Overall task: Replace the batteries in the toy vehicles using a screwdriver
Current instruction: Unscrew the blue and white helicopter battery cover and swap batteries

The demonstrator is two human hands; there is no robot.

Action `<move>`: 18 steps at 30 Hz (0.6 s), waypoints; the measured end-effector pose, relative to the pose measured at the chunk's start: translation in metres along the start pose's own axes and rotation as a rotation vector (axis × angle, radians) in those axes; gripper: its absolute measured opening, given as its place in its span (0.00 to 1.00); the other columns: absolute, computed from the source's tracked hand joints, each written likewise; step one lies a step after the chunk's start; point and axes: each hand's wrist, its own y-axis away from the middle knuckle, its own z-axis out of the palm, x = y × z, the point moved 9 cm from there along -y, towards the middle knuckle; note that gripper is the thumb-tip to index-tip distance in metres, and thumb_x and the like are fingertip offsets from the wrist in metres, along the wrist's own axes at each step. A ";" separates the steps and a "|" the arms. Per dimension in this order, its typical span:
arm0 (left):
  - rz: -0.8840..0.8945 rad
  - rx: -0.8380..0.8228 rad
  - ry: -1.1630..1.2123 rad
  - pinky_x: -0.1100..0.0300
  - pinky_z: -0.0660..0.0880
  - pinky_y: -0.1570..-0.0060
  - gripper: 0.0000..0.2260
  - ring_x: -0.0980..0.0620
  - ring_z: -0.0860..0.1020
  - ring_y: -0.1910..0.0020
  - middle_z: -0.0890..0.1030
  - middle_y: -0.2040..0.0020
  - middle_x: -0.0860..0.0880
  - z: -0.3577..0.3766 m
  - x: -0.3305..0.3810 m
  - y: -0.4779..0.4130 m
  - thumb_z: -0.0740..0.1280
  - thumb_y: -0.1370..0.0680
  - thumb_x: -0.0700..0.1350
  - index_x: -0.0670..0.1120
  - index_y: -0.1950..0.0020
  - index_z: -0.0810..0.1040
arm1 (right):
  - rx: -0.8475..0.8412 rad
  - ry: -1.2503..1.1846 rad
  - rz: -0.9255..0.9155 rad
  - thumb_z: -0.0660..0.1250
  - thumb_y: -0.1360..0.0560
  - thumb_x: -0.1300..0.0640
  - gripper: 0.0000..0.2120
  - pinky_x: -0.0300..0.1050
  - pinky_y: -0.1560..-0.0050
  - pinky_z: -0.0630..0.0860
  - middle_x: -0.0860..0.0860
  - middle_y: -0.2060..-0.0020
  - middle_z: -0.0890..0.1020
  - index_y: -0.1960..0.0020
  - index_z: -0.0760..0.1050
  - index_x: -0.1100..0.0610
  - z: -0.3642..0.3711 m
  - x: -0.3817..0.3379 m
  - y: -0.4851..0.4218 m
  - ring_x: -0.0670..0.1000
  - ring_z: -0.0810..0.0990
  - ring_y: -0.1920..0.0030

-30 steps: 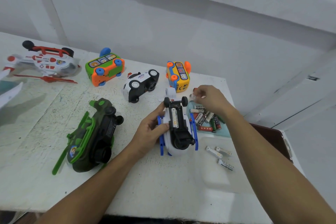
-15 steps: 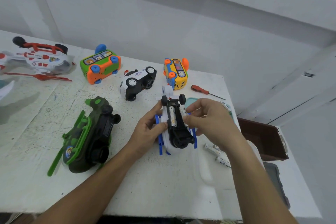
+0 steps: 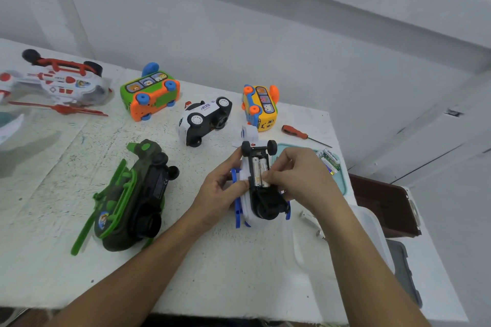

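A second ago the upturned white toy (image 3: 263, 206) held one battery and the right hand (image 3: 297, 175) was at the tray (image 3: 344, 186) to its right. Now two batteries (image 3: 256, 167) fill its bay, and the right hand's curled fingertips (image 3: 268, 176) pinch the second one's near end. The left hand (image 3: 223, 188) grips the toy's left side. The cover probably comes next. Count: six toys, one screwdriver (image 3: 295, 132) behind the toy, one pack (image 3: 330, 159).
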 end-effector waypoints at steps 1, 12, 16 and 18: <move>0.000 -0.004 0.000 0.70 0.77 0.55 0.28 0.63 0.80 0.46 0.80 0.44 0.63 0.000 0.000 0.000 0.61 0.20 0.31 0.62 0.32 0.64 | -0.022 0.003 0.011 0.75 0.28 0.58 0.08 0.48 0.60 0.83 0.53 0.62 0.82 0.57 0.75 0.57 0.000 0.000 -0.001 0.51 0.83 0.63; -0.036 0.003 0.001 0.66 0.78 0.52 0.25 0.58 0.81 0.45 0.79 0.39 0.52 -0.001 -0.008 -0.002 0.61 0.20 0.31 0.46 0.24 0.65 | -0.052 -0.077 -0.130 0.74 0.27 0.57 0.07 0.38 0.71 0.77 0.50 0.65 0.81 0.54 0.76 0.54 0.001 0.002 -0.004 0.45 0.81 0.70; -0.024 0.027 0.026 0.65 0.78 0.50 0.26 0.56 0.81 0.46 0.79 0.41 0.47 -0.003 -0.008 -0.004 0.61 0.20 0.32 0.50 0.24 0.64 | -0.205 -0.466 -0.299 0.70 0.29 0.70 0.14 0.44 0.60 0.78 0.48 0.55 0.83 0.54 0.79 0.51 -0.003 0.019 0.010 0.48 0.80 0.59; -0.005 0.034 0.035 0.65 0.78 0.51 0.27 0.55 0.81 0.46 0.78 0.43 0.47 -0.003 -0.006 -0.005 0.63 0.20 0.33 0.55 0.27 0.64 | -0.315 -0.537 -0.402 0.69 0.34 0.72 0.19 0.47 0.55 0.79 0.50 0.46 0.83 0.53 0.81 0.50 0.000 0.021 0.023 0.50 0.80 0.48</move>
